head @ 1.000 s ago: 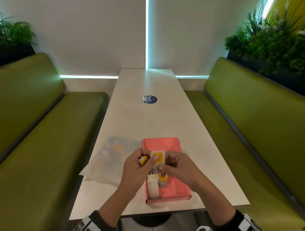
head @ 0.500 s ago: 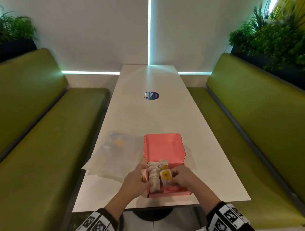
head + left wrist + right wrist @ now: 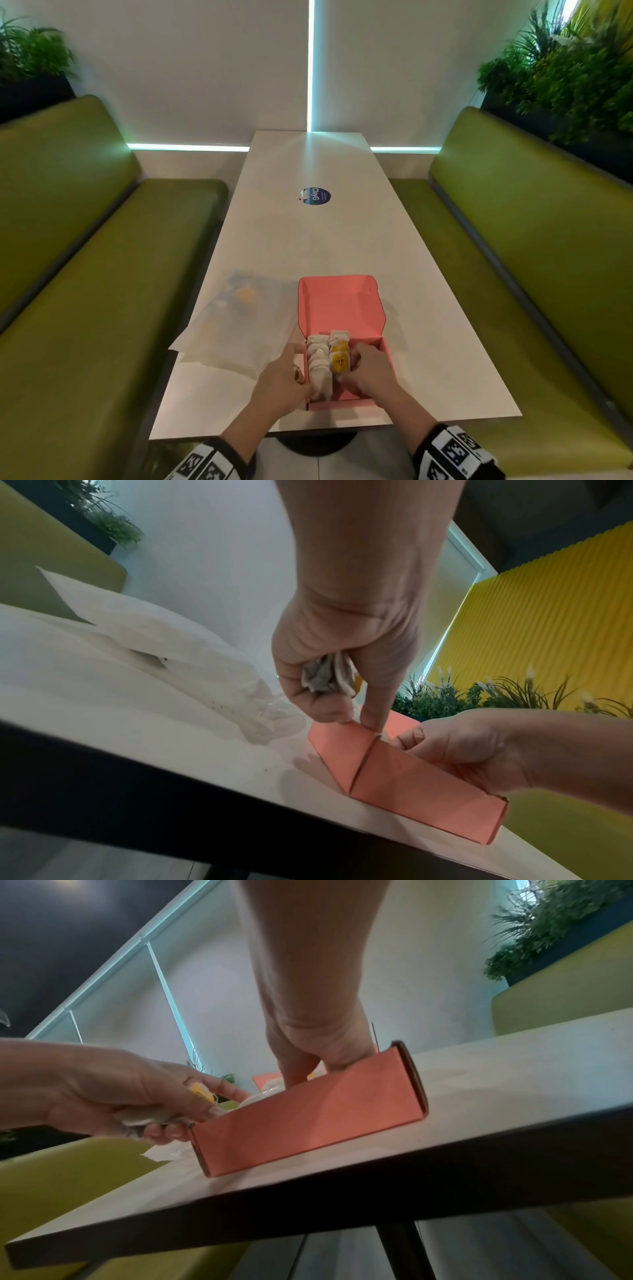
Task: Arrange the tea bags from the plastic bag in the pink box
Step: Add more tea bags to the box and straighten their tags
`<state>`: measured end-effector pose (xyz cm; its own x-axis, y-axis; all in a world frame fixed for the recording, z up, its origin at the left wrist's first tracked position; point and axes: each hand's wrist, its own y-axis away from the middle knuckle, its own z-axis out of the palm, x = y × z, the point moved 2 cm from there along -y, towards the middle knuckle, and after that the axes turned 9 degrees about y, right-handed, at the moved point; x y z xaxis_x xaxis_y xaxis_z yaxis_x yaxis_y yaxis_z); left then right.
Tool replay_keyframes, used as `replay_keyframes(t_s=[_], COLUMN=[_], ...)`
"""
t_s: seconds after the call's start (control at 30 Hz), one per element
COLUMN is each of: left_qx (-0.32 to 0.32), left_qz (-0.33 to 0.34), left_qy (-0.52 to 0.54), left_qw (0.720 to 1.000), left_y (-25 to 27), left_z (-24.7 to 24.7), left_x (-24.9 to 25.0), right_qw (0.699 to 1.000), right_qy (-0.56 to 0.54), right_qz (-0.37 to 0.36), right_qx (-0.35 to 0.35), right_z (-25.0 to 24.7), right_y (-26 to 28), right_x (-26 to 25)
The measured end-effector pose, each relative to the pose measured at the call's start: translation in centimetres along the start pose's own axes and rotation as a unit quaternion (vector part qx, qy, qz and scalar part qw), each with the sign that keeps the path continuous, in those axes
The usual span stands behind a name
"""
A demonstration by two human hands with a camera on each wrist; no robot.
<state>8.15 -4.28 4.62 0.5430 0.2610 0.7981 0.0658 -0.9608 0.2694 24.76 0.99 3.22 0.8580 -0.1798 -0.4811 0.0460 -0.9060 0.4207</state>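
**Seat the yellow-tagged bag, keep the spares tucked**

Your right hand point(image 3: 368, 371) reaches into the open pink cardboard box point(image 3: 385, 346) at the near end of the white bench point(image 3: 308, 240), fingers curled on a yellow-labelled tea bag point(image 3: 339, 361) in the right-hand row. Your left hand point(image 3: 346, 653) steadies the box's left wall while clutching a crumpled spare bag point(image 3: 325, 677). Press the bag upright against its neighbours; avoid tipping the row. The clear plastic bag point(image 3: 239, 322) lies just left of the box.
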Motion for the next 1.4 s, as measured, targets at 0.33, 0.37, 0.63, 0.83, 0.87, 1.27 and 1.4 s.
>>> replay_keyframes(t_s=[0.33,0.37,0.63,0.83,0.87,1.27,1.4], left_qx=[0.000,0.000,-0.071,-0.139,-0.146,-0.219,-0.231], left_qz=[-0.017,-0.019,0.022,0.122,0.132,0.158,0.131], left_qy=[0.026,0.031,0.381,0.442,0.437,0.336,0.399], left_qw=[1.000,0.999,0.922,0.878,0.878,0.902,0.878], left_y=[0.1,0.2,0.6,1.2,1.3,2.5,2.4], left_z=[-0.2,-0.4,-2.9,-3.4,-3.4,-3.5,-3.4], left_x=[-0.1,0.0,3.3,5.4,5.6,6.1,6.1], right_qw=[1.000,1.000,0.982,0.949,0.948,0.942,0.931], right_qy=[-0.013,-0.018,-0.139,-0.204,-0.195,-0.055,-0.226], right_qz=[-0.023,-0.016,-0.111,-0.242,-0.253,-0.329,-0.283], right_qx=[-0.002,-0.009,0.060,0.012,0.009,-0.042,0.046], right_z=[-0.1,-0.5,-6.1,-8.3,-8.5,-8.4,-8.9], right_y=[0.2,0.4,2.8,6.1,6.5,7.5,6.8], right_x=[-0.2,-0.1,-2.1,-5.2,-5.4,-7.6,-7.3])
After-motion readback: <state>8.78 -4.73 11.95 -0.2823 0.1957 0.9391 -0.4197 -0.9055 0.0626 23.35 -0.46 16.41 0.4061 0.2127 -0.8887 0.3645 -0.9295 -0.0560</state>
